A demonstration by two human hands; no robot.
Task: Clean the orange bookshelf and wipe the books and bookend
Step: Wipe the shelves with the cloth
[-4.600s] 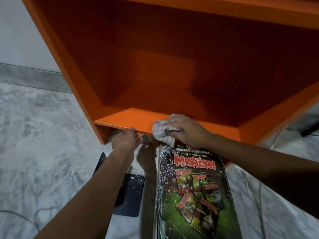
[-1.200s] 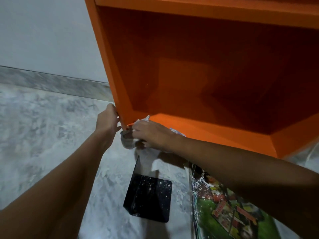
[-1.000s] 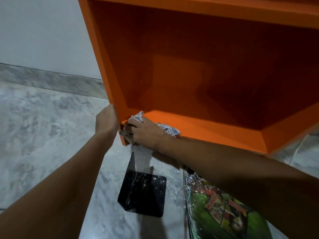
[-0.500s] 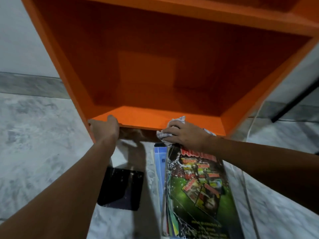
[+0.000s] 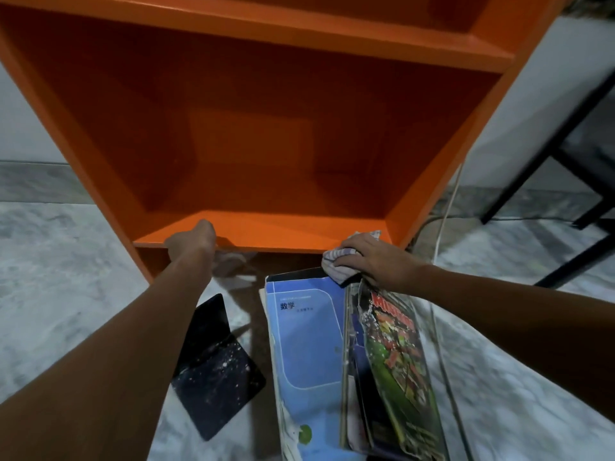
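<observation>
Fingers (image 5: 350, 251) of the right hand (image 5: 374, 259) lie close together, wrapped over a bunched checked cloth (image 5: 336, 267). They press it against the front edge of the bottom shelf, near its right corner, and a fold of the cloth hangs below the hand. Further left, the left hand (image 5: 191, 242) grips the same front edge, its fingers (image 5: 205, 227) curled over onto the shelf board. Both hands are on the orange bookshelf (image 5: 253, 134). Just beneath the right hand, on the marble floor (image 5: 60, 281), lies a blue maths textbook (image 5: 309, 344) with a Misteri magazine (image 5: 396, 354) overlapping its right side. The black bookend (image 5: 216, 367), speckled with white, sits on the floor left of the textbook, partly under the left forearm. A black metal frame (image 5: 565, 154) stands right of the bookshelf, with a white cable (image 5: 449, 201) between them.
</observation>
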